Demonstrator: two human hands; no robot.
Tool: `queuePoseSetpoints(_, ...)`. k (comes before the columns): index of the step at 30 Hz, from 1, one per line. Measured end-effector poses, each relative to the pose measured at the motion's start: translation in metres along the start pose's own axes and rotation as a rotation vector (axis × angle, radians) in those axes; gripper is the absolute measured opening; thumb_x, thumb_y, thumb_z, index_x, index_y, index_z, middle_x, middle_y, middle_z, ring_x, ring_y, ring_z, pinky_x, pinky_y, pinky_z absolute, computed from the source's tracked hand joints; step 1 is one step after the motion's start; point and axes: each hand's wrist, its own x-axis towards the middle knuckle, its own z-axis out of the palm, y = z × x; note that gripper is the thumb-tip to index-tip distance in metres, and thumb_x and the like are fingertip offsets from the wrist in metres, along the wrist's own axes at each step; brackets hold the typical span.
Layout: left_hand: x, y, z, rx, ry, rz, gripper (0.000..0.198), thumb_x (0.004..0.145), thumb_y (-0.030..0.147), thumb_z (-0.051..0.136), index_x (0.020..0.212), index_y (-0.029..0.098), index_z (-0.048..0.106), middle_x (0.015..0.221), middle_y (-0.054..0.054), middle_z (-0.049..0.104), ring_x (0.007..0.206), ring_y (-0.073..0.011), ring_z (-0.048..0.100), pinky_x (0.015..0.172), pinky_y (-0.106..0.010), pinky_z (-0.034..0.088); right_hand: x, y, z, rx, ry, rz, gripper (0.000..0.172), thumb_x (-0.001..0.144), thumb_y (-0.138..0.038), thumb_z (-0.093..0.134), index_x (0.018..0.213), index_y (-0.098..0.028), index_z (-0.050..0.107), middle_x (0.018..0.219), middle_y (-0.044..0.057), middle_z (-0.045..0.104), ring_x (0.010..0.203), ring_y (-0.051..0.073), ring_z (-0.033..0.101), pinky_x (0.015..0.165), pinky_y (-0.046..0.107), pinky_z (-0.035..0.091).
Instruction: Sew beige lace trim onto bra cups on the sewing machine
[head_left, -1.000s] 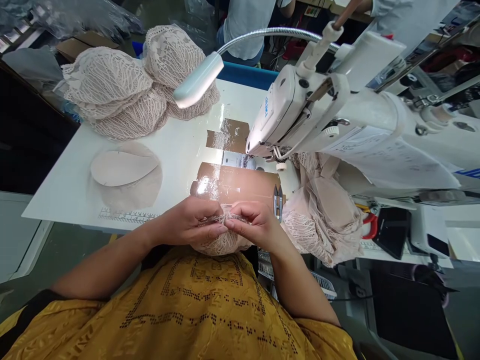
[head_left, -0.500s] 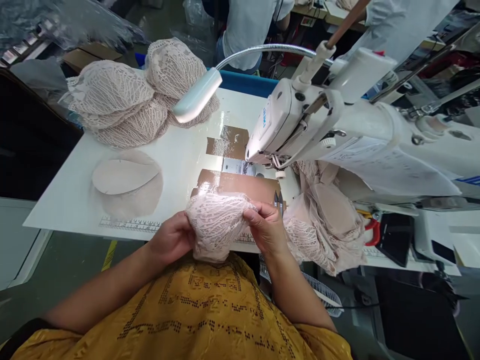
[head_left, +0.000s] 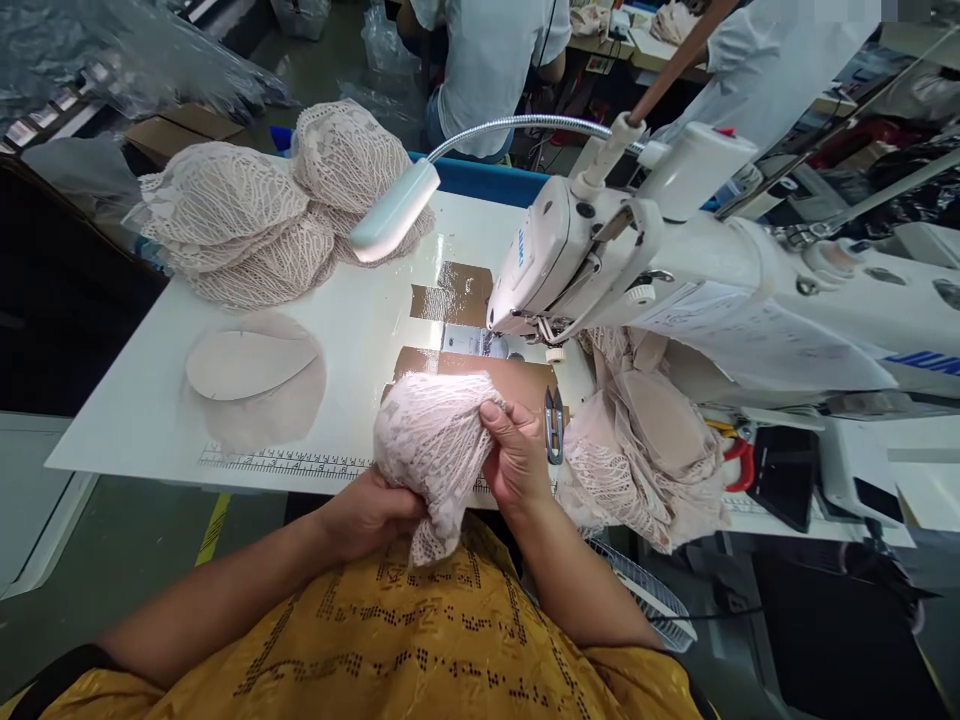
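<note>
Between my hands is a pale pink lace bra cup [head_left: 431, 430], held up over the table's front edge. My left hand [head_left: 375, 515] grips its lower left side, the thumb lying over the lace and the other fingers hidden beneath. With thumb and fingers pinched together, my right hand [head_left: 517, 450] holds the cup's gathered right end. A loose tail of lace hangs below the cup towards my lap. Just right of my right hand, thread snips [head_left: 554, 425] lie on the table. Behind the cup stands the needle end of a white sewing machine [head_left: 525, 265].
Stacked lace cups [head_left: 232, 220] sit at the back left, behind a pale oval template [head_left: 251, 365] on sheer fabric. A lamp [head_left: 394, 212] arches over the white table [head_left: 360, 350]. Lace pieces [head_left: 637, 450] are heaped at right, near a black phone [head_left: 785, 475]. Co-workers [head_left: 487, 70] are beyond.
The cup has turned and bunched, its lace tail now dangling lower. My left hand has shifted right and down under it. The snips have come into fuller view.
</note>
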Motion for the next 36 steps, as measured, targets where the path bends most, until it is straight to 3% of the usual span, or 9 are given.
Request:
queuePoseSetpoints(3, -0.015, 0.022, -0.011, 0.321, -0.363, -0.014, 0.016, 0.081, 0.014, 0.061, 0.080, 0.016, 0.077, 0.080, -0.011, 0.075, 0.078, -0.0234, 0.070, 0.076, -0.034, 0.056, 0.005, -0.011, -0.007, -0.012, 0.033, -0.096, 0.031, 0.053, -0.039, 0.088, 0.068, -0.022, 0.068, 0.066, -0.002, 0.069, 0.059, 0.013, 0.061, 0.062, 0.028, 0.055)
queuePoseSetpoints(5, -0.027, 0.043, -0.017, 0.524, -0.619, 0.041, 0.022, 0.087, 0.015, 0.056, 0.090, 0.018, 0.077, 0.089, -0.013, 0.075, 0.085, -0.0233, 0.070, 0.081, -0.035, 0.055, 0.004, -0.019, -0.011, -0.081, -0.036, -0.104, 0.029, 0.057, -0.039, 0.087, 0.070, -0.023, 0.068, 0.067, -0.002, 0.069, 0.060, 0.013, 0.061, 0.060, 0.027, 0.054)
queuePoseSetpoints(7, -0.033, 0.063, -0.019, 0.637, -0.502, 0.287, 0.025, 0.087, 0.015, 0.058, 0.106, 0.023, 0.072, 0.100, -0.009, 0.073, 0.093, -0.0198, 0.068, 0.085, -0.031, 0.054, -0.002, -0.026, -0.011, -0.196, -0.205, -0.071, 0.025, 0.060, -0.036, 0.087, 0.071, -0.023, 0.069, 0.067, -0.002, 0.068, 0.059, 0.012, 0.060, 0.057, 0.026, 0.052)
queuePoseSetpoints(10, -0.031, 0.082, -0.015, 0.886, -0.117, 0.622, 0.062, 0.072, 0.019, 0.080, 0.128, 0.027, 0.057, 0.135, -0.007, 0.057, 0.126, -0.0239, 0.050, 0.107, -0.034, 0.041, -0.016, -0.030, -0.004, -0.369, -0.470, -0.044, 0.018, 0.064, -0.030, 0.085, 0.072, -0.023, 0.070, 0.069, -0.003, 0.067, 0.060, 0.011, 0.058, 0.056, 0.024, 0.049)
queuePoseSetpoints(12, -0.024, 0.085, -0.009, 1.033, -0.095, 0.583, 0.073, 0.066, 0.025, 0.085, 0.132, 0.024, 0.051, 0.135, -0.009, 0.054, 0.123, -0.0256, 0.051, 0.104, -0.035, 0.043, -0.024, -0.031, 0.000, -0.463, -0.561, -0.064, 0.014, 0.069, -0.028, 0.081, 0.074, -0.023, 0.069, 0.071, -0.003, 0.066, 0.062, 0.010, 0.057, 0.057, 0.023, 0.047)
queuePoseSetpoints(15, -0.014, 0.082, -0.002, 1.093, -0.132, 0.423, 0.044, 0.078, 0.030, 0.074, 0.117, 0.018, 0.057, 0.102, -0.004, 0.062, 0.089, -0.0168, 0.060, 0.076, -0.026, 0.050, -0.030, -0.030, 0.001, -0.622, -0.585, -0.172, 0.008, 0.076, -0.027, 0.076, 0.076, -0.023, 0.069, 0.069, -0.004, 0.065, 0.061, 0.010, 0.055, 0.057, 0.023, 0.044)
queuePoseSetpoints(19, -0.009, 0.076, 0.003, 1.078, -0.077, 0.408, 0.021, 0.084, 0.030, 0.066, 0.098, 0.016, 0.060, 0.079, 0.003, 0.055, 0.066, -0.0093, 0.049, 0.058, -0.019, 0.040, -0.028, -0.028, 0.001, -0.781, -0.520, -0.388, 0.005, 0.080, -0.025, 0.071, 0.076, -0.023, 0.069, 0.074, -0.003, 0.067, 0.065, 0.010, 0.058, 0.061, 0.024, 0.044)
queuePoseSetpoints(31, -0.006, 0.077, 0.002, 1.023, -0.077, 0.383, 0.028, 0.087, 0.037, 0.064, 0.103, 0.015, 0.065, 0.089, -0.004, 0.065, 0.078, -0.0149, 0.057, 0.068, -0.023, 0.045, -0.027, -0.027, 0.007, -0.828, -0.388, -0.459, 0.012, 0.079, -0.024, 0.069, 0.068, -0.022, 0.065, 0.078, 0.000, 0.071, 0.068, 0.013, 0.062, 0.063, 0.027, 0.049)
queuePoseSetpoints(36, -0.002, 0.078, 0.006, 0.998, -0.075, 0.377, 0.023, 0.089, 0.035, 0.060, 0.095, 0.013, 0.066, 0.076, -0.001, 0.059, 0.068, -0.0111, 0.051, 0.060, -0.021, 0.041, -0.026, -0.028, 0.006, -0.851, -0.366, -0.486, 0.014, 0.079, -0.021, 0.069, 0.066, -0.022, 0.065, 0.073, -0.001, 0.071, 0.061, 0.011, 0.059, 0.057, 0.024, 0.046)
